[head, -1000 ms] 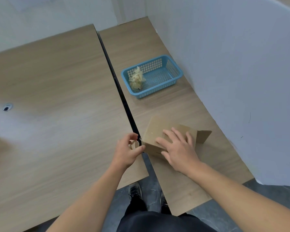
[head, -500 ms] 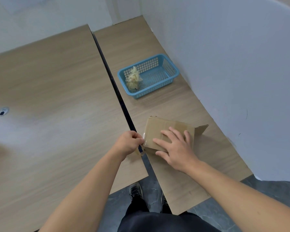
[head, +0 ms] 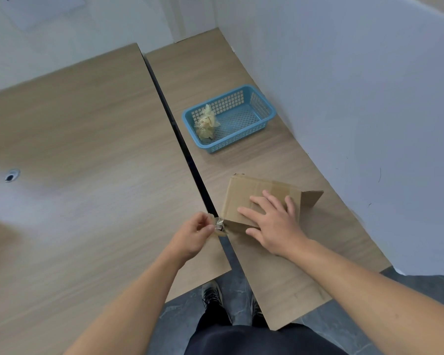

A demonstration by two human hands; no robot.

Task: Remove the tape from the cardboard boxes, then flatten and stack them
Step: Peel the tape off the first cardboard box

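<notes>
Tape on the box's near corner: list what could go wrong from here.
1. The left hand pinches only a crumpled end of the tape; it may snap, leaving the rest stuck on the cardboard box.
2. The box's corner sits by the gap between the tables, and the right hand only presses flat on top, so a leftward pull could drag it over.

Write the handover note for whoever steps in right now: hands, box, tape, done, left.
Left hand pinches the tape strip at the near-left corner of the cardboard box. Right hand lies flat on the box top.
The box sits on the right table, right-end flap open. The blue basket beyond holds a crumpled tape wad.
Done: strip partly lifted. Left: finish peeling, flatten, stack.
</notes>
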